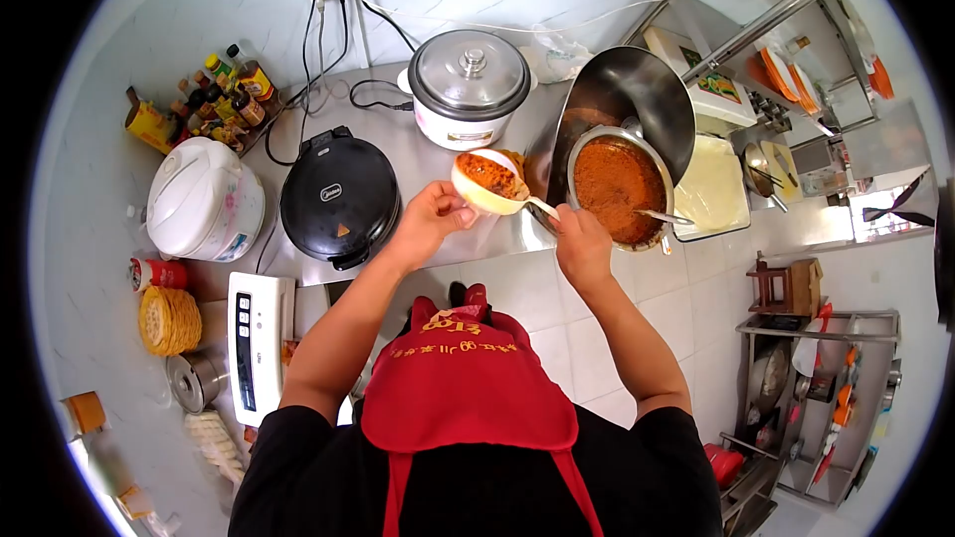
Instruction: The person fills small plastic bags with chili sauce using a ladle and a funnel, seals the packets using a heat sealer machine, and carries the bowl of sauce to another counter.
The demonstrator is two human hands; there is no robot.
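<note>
A pale yellow ladle [483, 201] with reddish-orange food in its bowl is held over the counter's front edge. My right hand [583, 247] is closed round its handle. At the left side of the ladle's bowl is my left hand [435, 222], fingers bent together; whether they grip the rim or something thin cannot be made out. Just right of my right hand stands a metal pot [665, 229] of red-brown sauce, with a metal spoon [665, 217] resting in it. A large dark metal bowl [652, 89] tilts behind the pot.
A rice cooker [470, 89] with a glass lid stands behind the ladle. To the left are a black electric griddle [340, 197], a white cooker [204, 201], sauce bottles [224, 99] and a white sealing machine [261, 348]. Metal shelving [821, 313] is at the right.
</note>
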